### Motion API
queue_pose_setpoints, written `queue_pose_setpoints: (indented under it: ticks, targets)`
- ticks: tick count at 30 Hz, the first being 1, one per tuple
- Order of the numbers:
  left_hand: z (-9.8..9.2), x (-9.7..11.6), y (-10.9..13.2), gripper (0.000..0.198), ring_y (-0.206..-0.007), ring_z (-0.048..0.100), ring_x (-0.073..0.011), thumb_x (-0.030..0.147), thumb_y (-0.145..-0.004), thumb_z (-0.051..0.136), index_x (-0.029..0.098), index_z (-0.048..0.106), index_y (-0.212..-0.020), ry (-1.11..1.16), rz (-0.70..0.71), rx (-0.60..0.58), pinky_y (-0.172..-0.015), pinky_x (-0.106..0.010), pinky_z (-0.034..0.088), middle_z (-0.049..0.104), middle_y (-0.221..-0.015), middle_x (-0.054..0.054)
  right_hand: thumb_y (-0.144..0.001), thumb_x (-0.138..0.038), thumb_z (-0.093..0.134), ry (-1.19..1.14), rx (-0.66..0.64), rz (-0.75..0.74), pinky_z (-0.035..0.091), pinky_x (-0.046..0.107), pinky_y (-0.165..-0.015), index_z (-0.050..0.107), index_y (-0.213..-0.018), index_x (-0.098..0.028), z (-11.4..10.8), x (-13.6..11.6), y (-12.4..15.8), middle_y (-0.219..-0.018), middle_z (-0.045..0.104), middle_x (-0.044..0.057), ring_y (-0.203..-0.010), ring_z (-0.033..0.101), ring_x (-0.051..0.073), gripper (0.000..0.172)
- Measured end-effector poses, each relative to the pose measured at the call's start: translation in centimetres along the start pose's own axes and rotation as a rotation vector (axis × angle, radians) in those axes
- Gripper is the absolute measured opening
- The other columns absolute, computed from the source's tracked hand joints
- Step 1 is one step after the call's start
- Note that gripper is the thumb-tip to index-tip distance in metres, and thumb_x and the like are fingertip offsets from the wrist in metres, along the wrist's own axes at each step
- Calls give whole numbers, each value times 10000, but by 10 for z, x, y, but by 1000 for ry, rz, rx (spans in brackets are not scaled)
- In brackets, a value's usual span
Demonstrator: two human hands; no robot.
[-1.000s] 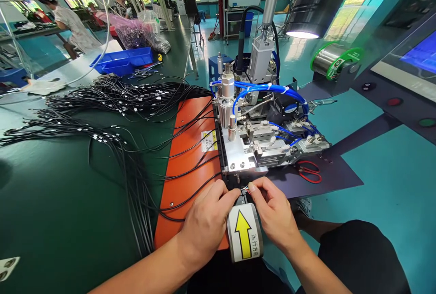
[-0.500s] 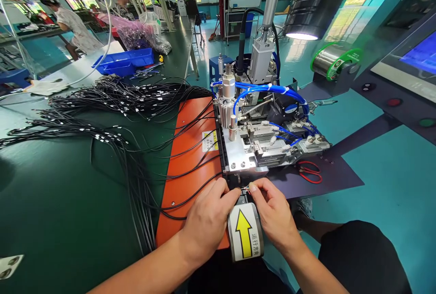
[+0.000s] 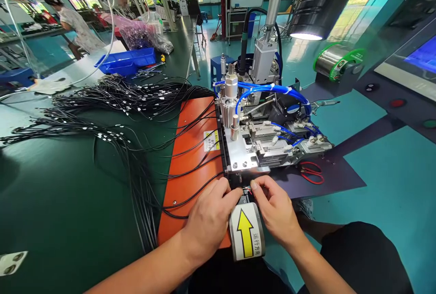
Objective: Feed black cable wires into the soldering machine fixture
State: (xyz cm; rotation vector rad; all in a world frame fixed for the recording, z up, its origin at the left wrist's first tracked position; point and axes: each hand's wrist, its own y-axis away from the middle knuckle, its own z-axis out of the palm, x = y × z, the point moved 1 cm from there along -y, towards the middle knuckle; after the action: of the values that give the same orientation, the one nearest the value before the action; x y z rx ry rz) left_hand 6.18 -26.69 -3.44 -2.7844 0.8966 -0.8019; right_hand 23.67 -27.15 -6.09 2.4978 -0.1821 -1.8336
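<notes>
My left hand (image 3: 209, 219) and my right hand (image 3: 277, 214) meet at the near end of a black track, just above a curved metal cover with a yellow arrow (image 3: 247, 232). Both hands pinch the stripped end of a black cable (image 3: 245, 190), where thin coloured wires show between the fingertips. The cable runs left across an orange mat (image 3: 192, 148). Right behind my fingers stands a metal machine with blue air hoses (image 3: 262, 121).
Several black cables (image 3: 102, 117) lie spread over the green table at left. Red scissors (image 3: 311, 172) lie right of the machine. A blue bin (image 3: 127, 61), a solder spool (image 3: 335, 63) and a lit lamp (image 3: 306, 35) stand farther back. People work at far left.
The view has shifted slightly; my hands stay pinched at the cable end, with the right fingertips nudged a little closer to the machine.
</notes>
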Motion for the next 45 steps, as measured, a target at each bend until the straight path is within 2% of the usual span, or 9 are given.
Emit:
queue_pose_setpoints:
  ticks: [4, 10, 16, 22, 27, 33, 38, 42, 45]
  targets:
    - [0, 0, 0, 230, -801, 533, -202, 84, -933, 513, 170, 674, -1072, 4, -3, -9, -703, -321, 513, 543, -895, -61, -973, -484, 499, -53, -43, 46, 398, 253, -617, 597, -857, -200, 1, 3, -1, -757, 572, -11, -675, 505, 152, 322]
    - [0, 0, -2, 204, -791, 531, -203, 104, -937, 524, 173, 677, -1052, -23, -8, -10, -699, -322, 506, 538, -878, -55, -931, -550, 542, -181, -40, 202, 328, 233, -505, 646, -907, -186, -5, 3, 7, -639, 503, -31, -574, 432, 134, 380]
    - [2, 0, 0, 218, -781, 535, -204, 110, -937, 527, 189, 675, -1077, -54, -20, -5, -684, -321, 503, 539, -876, -50, -915, -494, 589, -183, -135, 202, 382, 245, -581, 653, -812, -169, -7, -7, 13, -740, 592, 9, -661, 491, 148, 347]
    - [2, 0, 0, 216, -801, 549, -207, 100, -921, 545, 185, 676, -1069, -60, -20, -14, -705, -328, 518, 553, -894, -56, -956, -466, 524, 43, -63, 119, 393, 253, -594, 606, -796, -197, -6, -16, 10, -716, 576, -13, -662, 506, 153, 323]
    - [1, 0, -1, 215, -801, 556, -208, 111, -926, 540, 189, 676, -1073, -60, -12, -3, -711, -332, 527, 558, -896, -60, -989, -425, 476, 137, -55, 16, 394, 258, -618, 574, -813, -215, -7, -14, 9, -743, 572, -19, -676, 512, 153, 291]
    - [2, 0, 1, 216, -813, 559, -209, 109, -930, 533, 192, 676, -1068, -48, -25, -12, -723, -335, 533, 559, -901, -61, -969, -495, 495, 17, -81, 41, 403, 252, -609, 588, -820, -207, -8, -8, 8, -737, 569, -13, -675, 515, 157, 337]
    - [2, -1, 0, 225, -858, 560, -206, 94, -930, 521, 190, 672, -1067, -42, -21, -22, -771, -331, 532, 563, -928, -65, -888, -624, 552, -122, 5, 159, 350, 247, -520, 637, -854, -194, -7, -3, 5, -637, 545, -19, -565, 459, 148, 440]
    - [-1, 3, 0, 215, -807, 540, -196, 118, -949, 505, 206, 675, -1046, -76, -60, -58, -710, -319, 512, 545, -903, -50, -903, -570, 562, -97, 6, 103, 388, 254, -580, 619, -838, -195, -1, -7, 2, -720, 590, -1, -637, 500, 161, 385]
    - [-7, 4, 2, 233, -850, 532, -206, 118, -954, 501, 217, 664, -1088, -103, -50, -74, -728, -331, 503, 558, -956, -54, -935, -524, 527, -43, 4, 80, 395, 258, -612, 593, -826, -197, 2, -8, 1, -743, 586, -3, -672, 511, 166, 350]
